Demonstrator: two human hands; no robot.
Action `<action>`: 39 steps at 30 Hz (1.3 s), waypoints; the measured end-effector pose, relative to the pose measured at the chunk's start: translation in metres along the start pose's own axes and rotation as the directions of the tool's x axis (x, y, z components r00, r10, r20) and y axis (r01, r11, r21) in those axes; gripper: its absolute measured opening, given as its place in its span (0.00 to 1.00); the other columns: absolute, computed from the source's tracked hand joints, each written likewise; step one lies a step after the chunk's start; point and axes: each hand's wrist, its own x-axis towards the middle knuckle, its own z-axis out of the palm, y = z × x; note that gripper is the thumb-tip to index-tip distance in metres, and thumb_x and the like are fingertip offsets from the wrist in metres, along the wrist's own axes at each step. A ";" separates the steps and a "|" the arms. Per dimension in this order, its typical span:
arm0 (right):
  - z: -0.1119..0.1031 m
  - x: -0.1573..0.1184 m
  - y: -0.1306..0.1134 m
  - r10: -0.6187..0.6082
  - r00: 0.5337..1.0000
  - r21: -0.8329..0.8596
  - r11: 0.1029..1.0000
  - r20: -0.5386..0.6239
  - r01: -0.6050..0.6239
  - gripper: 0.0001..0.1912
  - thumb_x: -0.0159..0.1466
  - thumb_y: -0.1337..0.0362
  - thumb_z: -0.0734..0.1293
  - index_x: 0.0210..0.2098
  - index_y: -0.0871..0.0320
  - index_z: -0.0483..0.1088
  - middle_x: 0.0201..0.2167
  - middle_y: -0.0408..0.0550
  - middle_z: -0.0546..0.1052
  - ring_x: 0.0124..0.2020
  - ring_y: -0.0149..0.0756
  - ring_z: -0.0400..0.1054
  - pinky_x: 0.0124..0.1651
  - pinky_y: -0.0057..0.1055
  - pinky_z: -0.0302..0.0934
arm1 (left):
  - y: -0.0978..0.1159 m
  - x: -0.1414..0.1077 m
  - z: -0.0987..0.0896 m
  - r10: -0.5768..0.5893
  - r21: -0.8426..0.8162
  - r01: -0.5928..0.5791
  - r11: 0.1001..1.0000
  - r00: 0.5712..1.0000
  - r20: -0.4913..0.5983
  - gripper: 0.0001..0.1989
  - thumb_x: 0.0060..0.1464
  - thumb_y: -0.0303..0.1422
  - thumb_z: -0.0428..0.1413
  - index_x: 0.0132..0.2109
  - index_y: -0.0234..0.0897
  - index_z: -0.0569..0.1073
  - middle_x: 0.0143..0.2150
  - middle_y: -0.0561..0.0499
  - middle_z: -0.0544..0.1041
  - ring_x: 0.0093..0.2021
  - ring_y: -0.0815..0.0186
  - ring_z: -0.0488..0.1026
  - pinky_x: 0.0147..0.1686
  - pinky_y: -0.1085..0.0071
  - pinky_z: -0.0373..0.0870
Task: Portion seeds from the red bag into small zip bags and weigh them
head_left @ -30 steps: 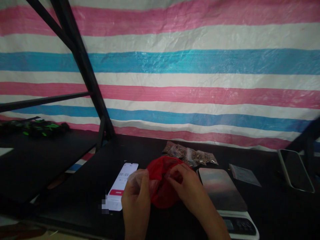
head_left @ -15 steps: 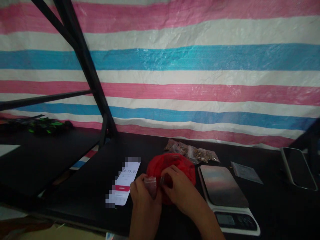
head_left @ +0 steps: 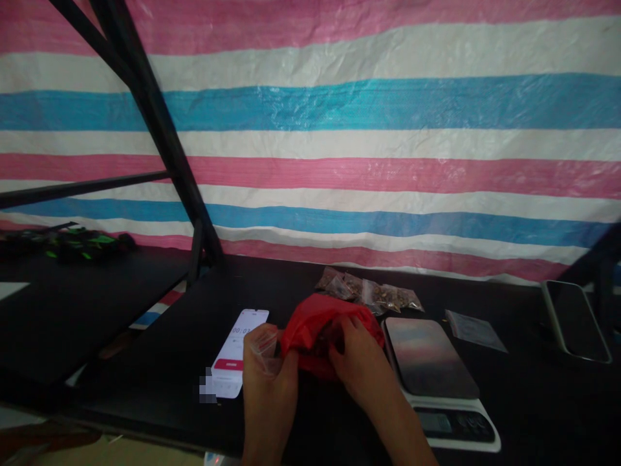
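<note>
My left hand point(head_left: 272, 395) is closed on a small clear zip bag point(head_left: 264, 348), its thumb against the near left edge of a red plastic bag point(head_left: 310, 314). The red bag stands with its mouth open toward me, and dark contents show dimly inside. My right hand point(head_left: 361, 362) reaches into that mouth with curled fingers; the fingertips and whatever they hold are hidden. Behind the red bag lie several small clear bags point(head_left: 391, 298) filled with brownish bits. A kitchen scale point(head_left: 431, 359) with a steel plate stands just right of my right hand.
A phone point(head_left: 237, 356) showing a timer lies left of my left hand on the black table point(head_left: 165, 395). Right of the scale are a flat clear bag point(head_left: 475, 330) and another phone point(head_left: 577, 320). A black metal post point(head_left: 165, 142) rises at left, near a green-black toy car point(head_left: 87, 244).
My right hand has moved from beside the clear bag into the red bag. My left hand has shifted left with the clear bag, and the red bag's mouth now faces me.
</note>
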 end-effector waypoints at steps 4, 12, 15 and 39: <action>0.002 0.002 0.009 0.027 0.999 -0.003 1.000 -0.028 -0.027 0.19 0.68 0.71 0.67 0.58 0.61 0.75 0.58 0.62 0.78 0.58 0.53 0.76 0.57 0.43 0.68 | -0.002 -0.003 0.003 0.101 -0.018 -0.102 0.995 0.994 -0.043 0.15 0.49 0.34 0.63 0.44 0.41 0.70 0.40 0.50 0.76 0.39 0.56 0.76 0.40 0.60 0.75; 0.004 0.009 0.029 0.057 0.995 -0.006 0.998 -0.077 -0.057 0.17 0.68 0.68 0.66 0.55 0.63 0.76 0.56 0.65 0.78 0.57 0.56 0.76 0.58 0.45 0.68 | -0.002 -0.008 0.015 0.201 0.056 -0.201 0.978 0.980 0.005 0.13 0.49 0.30 0.59 0.44 0.41 0.72 0.39 0.52 0.74 0.37 0.60 0.74 0.37 0.64 0.74; 0.004 0.009 0.033 0.032 0.996 0.005 0.999 -0.087 -0.032 0.18 0.67 0.71 0.65 0.56 0.63 0.75 0.58 0.66 0.77 0.59 0.56 0.75 0.60 0.47 0.68 | 0.001 -0.009 0.018 0.166 0.055 -0.167 0.984 0.986 0.019 0.14 0.48 0.30 0.60 0.45 0.41 0.72 0.39 0.52 0.74 0.37 0.60 0.74 0.36 0.64 0.74; -0.023 -0.005 0.036 -0.223 0.969 0.125 0.964 -0.106 0.236 0.14 0.60 0.79 0.68 0.40 0.55 0.76 0.47 0.48 0.81 0.53 0.44 0.73 0.60 0.39 0.63 | 0.003 -0.003 0.023 0.036 0.002 -0.036 0.999 0.999 0.028 0.15 0.50 0.34 0.61 0.45 0.40 0.71 0.41 0.50 0.76 0.40 0.56 0.76 0.40 0.60 0.77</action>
